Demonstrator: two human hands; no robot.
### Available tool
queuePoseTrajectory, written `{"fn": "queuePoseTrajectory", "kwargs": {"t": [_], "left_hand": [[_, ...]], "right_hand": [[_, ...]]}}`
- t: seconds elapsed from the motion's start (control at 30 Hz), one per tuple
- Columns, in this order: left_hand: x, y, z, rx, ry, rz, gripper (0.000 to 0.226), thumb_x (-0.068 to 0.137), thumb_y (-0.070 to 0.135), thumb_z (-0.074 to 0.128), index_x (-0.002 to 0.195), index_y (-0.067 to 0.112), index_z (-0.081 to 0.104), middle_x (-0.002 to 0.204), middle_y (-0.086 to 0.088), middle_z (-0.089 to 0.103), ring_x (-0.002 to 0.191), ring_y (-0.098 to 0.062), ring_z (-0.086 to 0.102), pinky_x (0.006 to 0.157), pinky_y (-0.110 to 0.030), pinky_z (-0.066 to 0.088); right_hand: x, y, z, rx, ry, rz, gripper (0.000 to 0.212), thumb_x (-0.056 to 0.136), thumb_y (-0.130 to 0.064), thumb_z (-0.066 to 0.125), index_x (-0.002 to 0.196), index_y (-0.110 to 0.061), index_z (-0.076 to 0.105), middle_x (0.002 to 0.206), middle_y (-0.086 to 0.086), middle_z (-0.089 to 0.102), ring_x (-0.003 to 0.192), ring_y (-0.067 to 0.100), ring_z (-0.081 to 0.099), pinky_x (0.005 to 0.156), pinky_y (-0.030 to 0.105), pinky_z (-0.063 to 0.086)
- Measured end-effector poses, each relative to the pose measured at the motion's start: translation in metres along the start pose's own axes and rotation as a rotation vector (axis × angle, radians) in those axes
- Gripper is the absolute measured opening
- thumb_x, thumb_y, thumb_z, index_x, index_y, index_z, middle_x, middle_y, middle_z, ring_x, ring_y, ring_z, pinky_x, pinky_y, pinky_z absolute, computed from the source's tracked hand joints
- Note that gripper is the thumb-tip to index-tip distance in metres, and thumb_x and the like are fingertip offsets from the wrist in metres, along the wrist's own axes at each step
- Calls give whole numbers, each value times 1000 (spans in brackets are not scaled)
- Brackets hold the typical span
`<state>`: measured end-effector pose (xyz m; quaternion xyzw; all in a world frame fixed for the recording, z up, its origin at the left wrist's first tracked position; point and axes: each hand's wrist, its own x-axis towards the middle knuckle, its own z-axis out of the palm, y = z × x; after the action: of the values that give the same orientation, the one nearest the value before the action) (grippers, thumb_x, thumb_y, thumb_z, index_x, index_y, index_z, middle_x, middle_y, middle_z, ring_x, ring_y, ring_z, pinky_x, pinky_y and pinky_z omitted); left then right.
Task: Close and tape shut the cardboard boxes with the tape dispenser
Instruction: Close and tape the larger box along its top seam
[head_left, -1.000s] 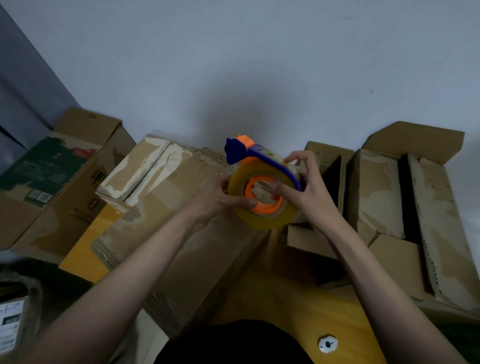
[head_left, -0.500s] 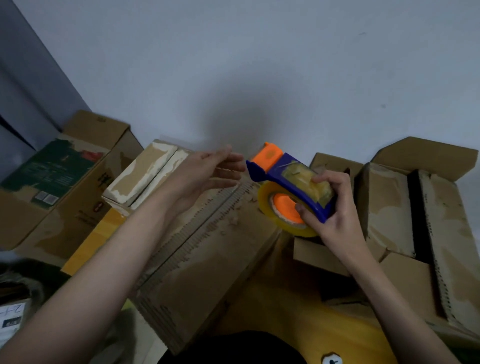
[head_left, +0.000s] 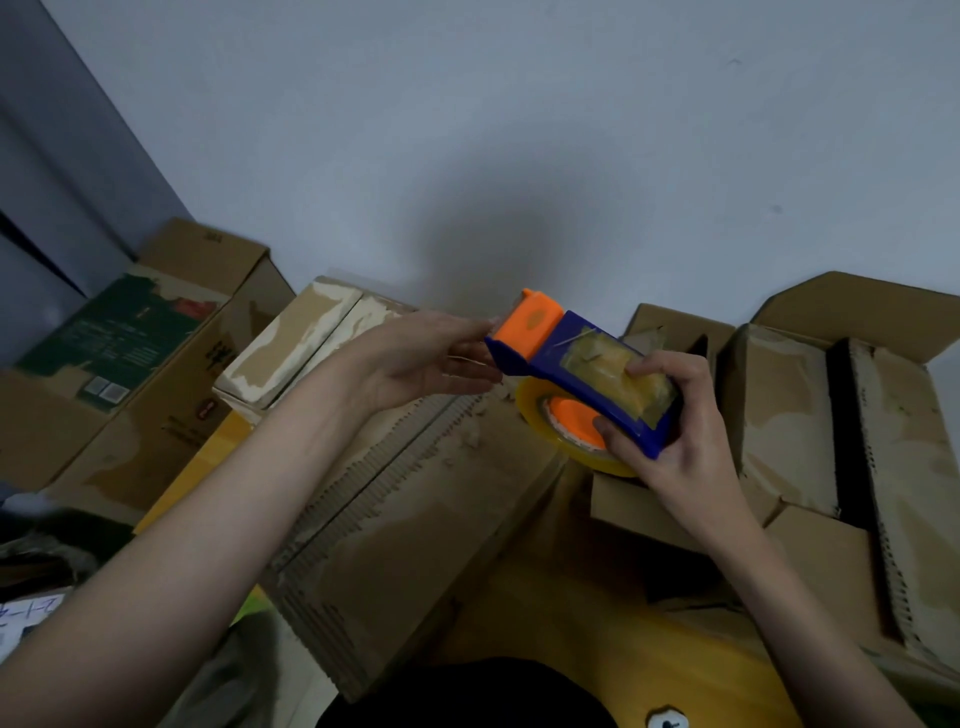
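At frame centre, the right hand (head_left: 680, 441) grips the dispenser (head_left: 582, 379) above a closed box (head_left: 415, 514); its tape roll (head_left: 566, 436) is half hidden. The left hand (head_left: 426, 361), fingers spread, reaches its orange end; fingertips blur there, contact unclear.

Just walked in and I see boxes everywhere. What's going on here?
A person is getting ready to tape up cardboard boxes. The right hand grips a blue and orange tape dispenser with a roll of clear tape, held in the air above the long closed box in front. The left hand is open at the dispenser's orange end. The box on the right has its flaps open.
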<state>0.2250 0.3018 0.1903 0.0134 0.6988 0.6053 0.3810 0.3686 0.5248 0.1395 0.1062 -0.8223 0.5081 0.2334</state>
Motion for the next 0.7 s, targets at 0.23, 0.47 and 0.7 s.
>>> {"fn": "queuePoseTrajectory", "kwargs": {"t": [0.23,0.47,0.7], "left_hand": [[9,0,-3,-188,34,13,11,95,10,65,86,10,71,77,-2,69,69,-10,63,62,-20,57],[22,5,-11,233,215,155,4,88,7,73,85,7,72,81,-6,72,74,-12,68,65,-21,58],[48,16,-48,262,208,153,4,87,6,74,85,8,72,82,-7,70,73,-12,65,68,-19,59]], "right_hand": [[1,-2,-2,-10,-20,9,48,84,-36,68,123,-36,40,130,-36,37,123,12,49,81,20,54],[10,-8,-3,-88,-148,131,65,76,-21,86,120,-37,42,124,-33,41,116,-7,48,79,9,49],[25,-22,4,-164,-200,145,69,76,-25,88,126,-36,41,127,-15,51,114,-4,54,79,10,52]]}}
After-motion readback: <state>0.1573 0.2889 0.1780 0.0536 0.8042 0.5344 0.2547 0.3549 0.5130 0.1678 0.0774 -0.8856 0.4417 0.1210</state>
